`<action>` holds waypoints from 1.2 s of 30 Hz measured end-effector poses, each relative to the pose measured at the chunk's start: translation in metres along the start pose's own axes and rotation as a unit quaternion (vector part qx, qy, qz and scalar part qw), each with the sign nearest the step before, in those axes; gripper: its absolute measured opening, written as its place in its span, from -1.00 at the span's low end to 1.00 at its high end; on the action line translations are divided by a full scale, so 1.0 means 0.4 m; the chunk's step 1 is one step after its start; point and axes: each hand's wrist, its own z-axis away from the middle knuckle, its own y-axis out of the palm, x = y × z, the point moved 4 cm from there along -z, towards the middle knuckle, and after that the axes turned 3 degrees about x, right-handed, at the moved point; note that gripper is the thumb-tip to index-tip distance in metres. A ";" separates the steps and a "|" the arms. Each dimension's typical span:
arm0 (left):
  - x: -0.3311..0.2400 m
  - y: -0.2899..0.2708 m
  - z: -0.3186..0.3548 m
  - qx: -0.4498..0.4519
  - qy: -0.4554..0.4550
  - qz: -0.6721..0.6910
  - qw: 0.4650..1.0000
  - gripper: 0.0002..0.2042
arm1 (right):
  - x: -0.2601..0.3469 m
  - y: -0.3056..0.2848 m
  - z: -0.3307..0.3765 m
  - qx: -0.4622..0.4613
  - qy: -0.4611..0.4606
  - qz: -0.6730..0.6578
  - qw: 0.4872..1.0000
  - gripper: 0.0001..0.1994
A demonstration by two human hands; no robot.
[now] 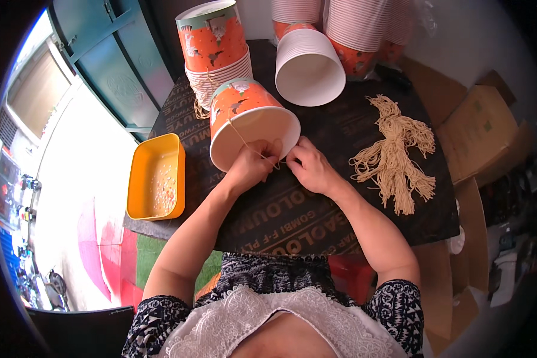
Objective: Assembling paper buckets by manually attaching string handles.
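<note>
1. Dark printed board serves as the work surface, with a teal door at far left and brown cardboard boxes at right.
2. Orange paper bucket with a white interior and bird motifs lies tilted on its side at centre, mouth toward the person; a thin beige string crosses its rim.
3. Left hand rests against the bucket's rim, fingers pinched closed on the string.
4. Right hand, just beside it, is likewise pinched on the string's end.
5. Bundle of cut beige strings lies to the right; stacked matching buckets stand far; a yellow plastic tray sits left.
</note>
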 end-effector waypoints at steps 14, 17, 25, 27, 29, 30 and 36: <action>0.007 0.008 -0.004 -0.015 -0.010 0.017 1.000 -0.90 | 0.074 0.020 0.009 -0.014 -0.046 0.141 0.989 -0.83; 0.007 0.008 -0.008 -0.006 -0.014 0.029 0.999 -0.89 | 0.075 -0.002 0.001 -0.067 -0.096 0.008 0.993 -0.89; 0.006 0.004 -0.002 -0.015 -0.041 0.016 0.999 -0.87 | 0.014 -0.072 -0.012 0.007 0.099 -0.255 0.962 -0.90; 0.004 0.007 -0.003 -0.013 -0.037 0.010 0.999 -0.87 | 0.022 -0.081 -0.005 0.027 0.034 -0.026 0.999 -0.82; 0.007 0.007 -0.003 -0.020 -0.041 0.019 0.999 -0.86 | 0.045 -0.076 -0.001 0.033 0.001 0.134 0.990 -0.82; 0.007 0.007 -0.004 -0.019 -0.042 0.019 0.999 -0.86 | 0.047 -0.068 0.001 0.033 0.002 0.134 0.990 -0.82; -0.002 0.004 0.002 -0.018 -0.050 0.003 0.999 -0.84 | 0.047 -0.041 0.002 -0.016 0.045 0.180 0.982 -0.84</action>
